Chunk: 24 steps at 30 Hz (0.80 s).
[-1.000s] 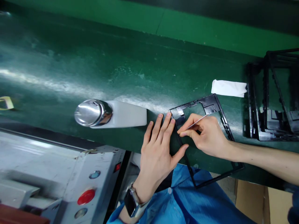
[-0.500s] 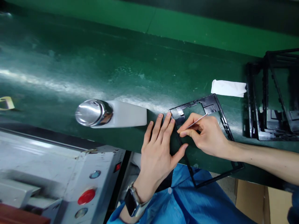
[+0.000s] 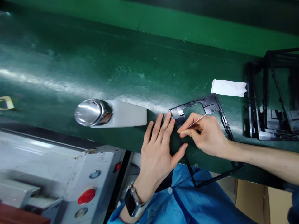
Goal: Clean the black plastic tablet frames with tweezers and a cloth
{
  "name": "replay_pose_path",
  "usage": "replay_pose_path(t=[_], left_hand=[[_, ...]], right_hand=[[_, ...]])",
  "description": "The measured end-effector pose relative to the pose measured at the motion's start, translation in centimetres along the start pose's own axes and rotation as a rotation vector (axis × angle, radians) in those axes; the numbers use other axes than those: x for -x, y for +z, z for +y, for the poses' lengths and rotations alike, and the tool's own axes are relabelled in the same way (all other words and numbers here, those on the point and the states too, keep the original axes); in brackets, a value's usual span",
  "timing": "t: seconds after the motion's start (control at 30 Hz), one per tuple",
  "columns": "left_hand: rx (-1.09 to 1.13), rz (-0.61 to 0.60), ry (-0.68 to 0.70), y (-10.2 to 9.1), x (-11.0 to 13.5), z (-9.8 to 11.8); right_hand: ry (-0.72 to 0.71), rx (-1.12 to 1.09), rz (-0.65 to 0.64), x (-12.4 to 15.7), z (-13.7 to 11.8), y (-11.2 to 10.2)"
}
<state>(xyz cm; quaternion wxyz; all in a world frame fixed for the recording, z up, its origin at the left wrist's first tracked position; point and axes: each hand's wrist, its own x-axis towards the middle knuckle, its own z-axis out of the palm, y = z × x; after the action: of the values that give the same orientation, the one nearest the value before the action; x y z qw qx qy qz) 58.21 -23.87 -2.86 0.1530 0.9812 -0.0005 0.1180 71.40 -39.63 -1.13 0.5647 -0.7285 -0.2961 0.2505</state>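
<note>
A thin black plastic frame (image 3: 223, 119) lies on the green belt (image 3: 116, 62), its near end hanging over the belt's front edge. My left hand (image 3: 157, 152) lies flat with fingers stretched, pressing the frame's left upper corner; a watch is on that wrist. My right hand (image 3: 205, 135) is pinched on a thin stick-like tool (image 3: 198, 121), whose lower end meets the frame's left rail close to my left fingertips. The tool's tip is hidden by my fingers.
A white bottle with a shiny metal cap (image 3: 109, 113) lies left of my hands. A folded white cloth (image 3: 229, 88) sits behind the frame. A stack of black frames (image 3: 273, 99) stands at the right. A grey machine with a red button (image 3: 86, 196) is at lower left.
</note>
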Motion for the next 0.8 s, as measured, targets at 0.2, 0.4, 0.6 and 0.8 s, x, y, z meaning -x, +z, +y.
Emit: replay_pose_path(t=[0.2,0.4,0.6,0.8], left_hand=[[0.000,0.004,0.004,-0.08,-0.02,0.06],[0.001,0.005,0.004,-0.02,-0.10,0.04],[0.011,-0.001,-0.002,-0.02,-0.02,-0.05],[0.026,0.003,-0.001,0.01,0.02,-0.12]], right_hand=[[-0.008,0.040,-0.014,-0.02,-0.13,0.04],[0.002,-0.023,0.002,0.05,-0.17,0.12],[-0.033,0.054,-0.013,-0.05,-0.21,0.04],[0.020,-0.087,-0.029,0.02,-0.07,0.07]])
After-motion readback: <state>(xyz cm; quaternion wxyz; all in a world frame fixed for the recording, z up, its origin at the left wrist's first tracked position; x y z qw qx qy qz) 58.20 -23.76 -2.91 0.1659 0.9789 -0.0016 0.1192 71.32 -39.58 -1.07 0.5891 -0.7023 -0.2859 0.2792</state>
